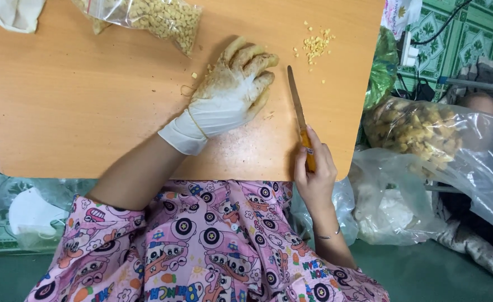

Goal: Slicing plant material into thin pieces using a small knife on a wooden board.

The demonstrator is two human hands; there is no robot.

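a light wooden table [90, 100] stands over green patterned floor tiles [481, 28], lit evenly.

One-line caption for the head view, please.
Gloved left hand rests flat on wooden board; bare right hand holds orange-handled knife.

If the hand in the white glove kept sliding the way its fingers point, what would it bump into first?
The gloved left hand points up and to the right across the wooden board. It would probably meet the small pile of yellow crumbs first, though it might pass just beside it. The knife lies off to the right of that line.
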